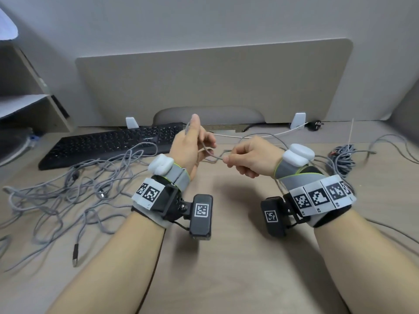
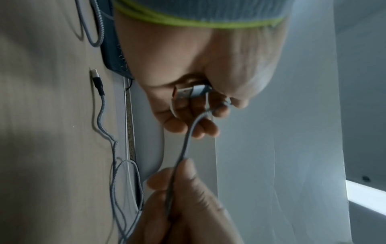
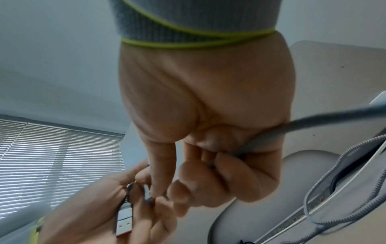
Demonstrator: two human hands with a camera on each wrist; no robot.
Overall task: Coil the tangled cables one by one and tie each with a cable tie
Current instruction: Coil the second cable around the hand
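Both hands are raised above the desk with one grey braided cable (image 1: pixel 213 158) stretched between them. My left hand (image 1: pixel 195 143) holds the cable's USB plug (image 2: pixel 188 92) against its palm, fingers curled over it and thumb pointing up. My right hand (image 1: pixel 240 159) pinches the same cable a short way along, and the slack (image 3: pixel 313 122) trails off to the right. A tangle of grey cables (image 1: pixel 68 189) sprawls over the left of the desk. A coiled grey bundle (image 1: pixel 342 159) lies at the right, with a thin white cable tie (image 1: pixel 351 130) sticking up from it.
A black keyboard (image 1: pixel 108 143) lies behind the tangle, in front of a beige divider panel (image 1: pixel 215 82). A loose plug end (image 1: pixel 75 254) lies near the front left. A white cord (image 1: pixel 260 134) and a black power plug (image 1: pixel 315 125) sit along the desk's back edge.
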